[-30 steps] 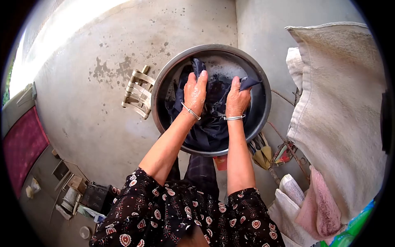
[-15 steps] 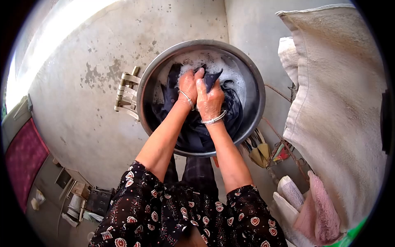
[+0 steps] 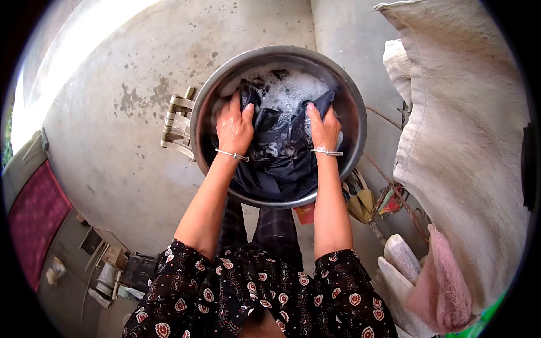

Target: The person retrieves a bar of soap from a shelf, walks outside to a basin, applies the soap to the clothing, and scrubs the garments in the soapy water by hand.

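Dark, wet cloth (image 3: 282,163) lies bunched in soapy water inside a round metal basin (image 3: 204,115). White suds (image 3: 296,87) float mostly in the far half. On the basin's left side my left hand (image 3: 235,128) grips a fold of the cloth, thumb on top. Over at the right, my right hand (image 3: 325,128) holds another part of the same cloth, its thumb pressed on the dark fabric. The fingers of both hands are partly hidden by fabric. A thin bangle circles each wrist.
Under the basin's left edge shows a woven-seat stool (image 3: 179,125). At right hang a large beige cloth (image 3: 462,146) and a pink towel (image 3: 442,281). Thin branches (image 3: 401,194) stick out near the basin. Assorted items (image 3: 115,270) stand at lower left on the concrete floor.
My hands were together at the basin's middle with cloth bunched between them. Now they are apart, left and right, with the dark cloth spread between them.
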{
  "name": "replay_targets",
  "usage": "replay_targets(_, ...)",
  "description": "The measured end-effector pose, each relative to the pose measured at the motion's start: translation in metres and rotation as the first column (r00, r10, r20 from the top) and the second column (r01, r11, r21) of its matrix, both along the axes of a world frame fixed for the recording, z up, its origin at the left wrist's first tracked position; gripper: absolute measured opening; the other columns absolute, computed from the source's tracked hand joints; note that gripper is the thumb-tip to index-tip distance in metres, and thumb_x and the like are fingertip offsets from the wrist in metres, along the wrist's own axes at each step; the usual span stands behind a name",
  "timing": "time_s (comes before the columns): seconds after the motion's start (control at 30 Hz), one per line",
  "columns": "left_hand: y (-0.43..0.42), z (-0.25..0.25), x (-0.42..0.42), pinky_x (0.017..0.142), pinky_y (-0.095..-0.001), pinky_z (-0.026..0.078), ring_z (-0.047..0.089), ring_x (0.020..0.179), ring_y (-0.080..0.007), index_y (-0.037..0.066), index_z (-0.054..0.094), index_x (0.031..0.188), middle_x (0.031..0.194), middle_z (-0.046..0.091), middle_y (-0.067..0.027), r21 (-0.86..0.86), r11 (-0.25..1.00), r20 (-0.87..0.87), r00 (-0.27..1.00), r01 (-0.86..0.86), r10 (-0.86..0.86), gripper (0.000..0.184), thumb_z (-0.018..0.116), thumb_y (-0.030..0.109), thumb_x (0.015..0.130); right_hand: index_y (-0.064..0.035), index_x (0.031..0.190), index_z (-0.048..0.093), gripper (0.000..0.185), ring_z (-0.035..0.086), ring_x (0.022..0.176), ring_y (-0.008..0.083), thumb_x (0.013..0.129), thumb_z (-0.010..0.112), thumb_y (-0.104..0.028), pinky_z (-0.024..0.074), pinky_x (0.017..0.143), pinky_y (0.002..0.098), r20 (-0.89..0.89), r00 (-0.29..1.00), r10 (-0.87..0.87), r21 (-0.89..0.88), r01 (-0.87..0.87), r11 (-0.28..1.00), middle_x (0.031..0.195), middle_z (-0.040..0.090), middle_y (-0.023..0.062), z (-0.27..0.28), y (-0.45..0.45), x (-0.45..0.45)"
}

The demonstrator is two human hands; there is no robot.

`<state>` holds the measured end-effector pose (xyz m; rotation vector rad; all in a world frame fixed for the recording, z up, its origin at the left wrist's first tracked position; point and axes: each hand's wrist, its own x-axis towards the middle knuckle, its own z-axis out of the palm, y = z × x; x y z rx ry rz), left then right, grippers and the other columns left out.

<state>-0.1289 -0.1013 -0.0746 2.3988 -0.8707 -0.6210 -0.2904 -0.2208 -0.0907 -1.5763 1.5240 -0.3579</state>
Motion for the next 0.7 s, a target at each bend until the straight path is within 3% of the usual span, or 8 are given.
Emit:
replay_targets(0.07, -0.021, -0.007, 0.005, 0.090, -0.0345, 0.038, 0.053, 0.103, -0.0323, -0.004, 0.053, 0.115, 0.108, 0.058, -0.0237, -0.018, 0.957, -0.482, 0.841, -0.288, 0.244, 0.045, 0.049, 0.032, 0.089, 0.0012, 0.082, 0.063, 0.041, 0.062, 0.079, 0.0276, 0.076, 0.064, -0.040, 0.0446, 0.074, 0.0354, 0.152, 0.985, -0.082, 0.174, 0.055, 0.983, 0.078, 0.065, 0.0154, -0.017, -0.008, 0.010)
replay_targets(0.1, -0.025, -0.032, 0.006, 0.091, -0.0295, 0.037, 0.053, 0.103, -0.0229, -0.004, 0.054, 0.114, 0.109, 0.059, -0.0192, -0.105, 0.907, -0.755, 0.627, -0.407, 0.193, 0.050, 0.047, 0.039, 0.090, 0.0018, 0.080, 0.064, 0.042, 0.059, 0.077, 0.0226, 0.077, 0.064, -0.040, 0.0436, 0.074, 0.0331, 0.181, 0.976, -0.118, 0.269, 0.066, 0.961, 0.077, 0.064, 0.0110, -0.005, -0.009, 0.019)
replay_targets(0.13, -0.039, -0.019, 0.007, 0.089, -0.0288, 0.038, 0.052, 0.096, -0.0173, -0.004, 0.055, 0.111, 0.104, 0.060, -0.0115, -0.061, 0.910, -0.850, 0.499, -0.409, 0.167, 0.052, 0.045, 0.042, 0.091, 0.0024, 0.078, 0.064, 0.043, 0.057, 0.075, 0.0176, 0.078, 0.063, -0.041, 0.0427, 0.073, 0.0308, 0.218, 0.964, -0.153, 0.351, 0.068, 0.934, 0.075, 0.063, 0.0066, 0.009, -0.014, 0.033)
replay_targets(0.23, -0.055, 0.015, 0.011, 0.082, -0.0296, 0.040, 0.049, 0.087, -0.0146, -0.003, 0.057, 0.098, 0.090, 0.061, -0.0121, -0.142, 0.933, -0.831, 0.552, -0.330, 0.069, 0.048, 0.039, 0.041, 0.093, 0.0032, 0.085, 0.062, 0.046, 0.050, 0.072, 0.0116, 0.083, 0.059, -0.043, 0.0407, 0.069, 0.0285, 0.463, 0.876, -0.134, 0.348, -0.040, 0.937, 0.076, 0.058, 0.0008, 0.028, -0.014, 0.035)
replay_targets(0.37, -0.027, 0.068, -0.009, 0.069, -0.0368, 0.042, 0.053, 0.071, -0.0287, 0.002, 0.058, 0.091, 0.071, 0.053, -0.0183, -0.300, 0.954, -0.467, 0.874, -0.016, -0.132, 0.032, 0.042, 0.030, 0.092, 0.0021, 0.096, 0.059, 0.049, 0.052, 0.082, 0.0188, 0.084, 0.055, -0.045, 0.0410, 0.076, 0.0311, 0.510, 0.853, 0.111, 0.134, -0.206, 0.969, 0.090, 0.057, 0.0088, 0.082, 0.013, 0.023)
replay_targets(0.47, 0.009, 0.090, -0.026, 0.080, -0.0424, 0.039, 0.050, 0.092, -0.0336, 0.003, 0.060, 0.090, 0.096, 0.055, -0.0185, -0.297, 0.926, -0.191, 0.936, 0.234, -0.297, 0.025, 0.054, 0.026, 0.081, 0.0011, 0.097, 0.059, 0.052, 0.047, 0.097, 0.0318, 0.081, 0.055, -0.049, 0.0364, 0.087, 0.0393, 0.215, 0.892, 0.398, -0.318, -0.321, 0.892, 0.110, 0.050, 0.0178, 0.094, 0.047, 0.006)
replay_targets(0.57, 0.038, 0.066, -0.044, 0.093, -0.0493, 0.031, 0.040, 0.109, -0.0421, 0.002, 0.058, 0.096, 0.124, 0.043, -0.0232, -0.196, 0.900, 0.085, 0.921, 0.389, -0.380, 0.031, 0.057, 0.027, 0.078, -0.0019, 0.083, 0.058, 0.047, 0.039, 0.112, 0.0344, 0.081, 0.054, -0.048, 0.0291, 0.094, 0.0457, -0.077, 0.894, 0.442, -0.368, -0.437, 0.821, 0.122, 0.046, 0.0155, 0.085, 0.074, -0.005)
replay_targets(0.7, 0.027, 0.030, -0.055, 0.087, -0.0502, 0.033, 0.036, 0.114, -0.0424, 0.006, 0.056, 0.098, 0.128, 0.040, -0.0189, 0.056, 0.916, 0.196, 0.895, 0.398, -0.401, 0.034, 0.062, 0.020, 0.068, -0.0028, 0.077, 0.054, 0.040, 0.038, 0.115, 0.0378, 0.080, 0.055, -0.043, 0.0285, 0.094, 0.0494, -0.270, 0.876, 0.398, -0.383, -0.478, 0.791, 0.128, 0.042, 0.0168, 0.041, 0.083, -0.003)
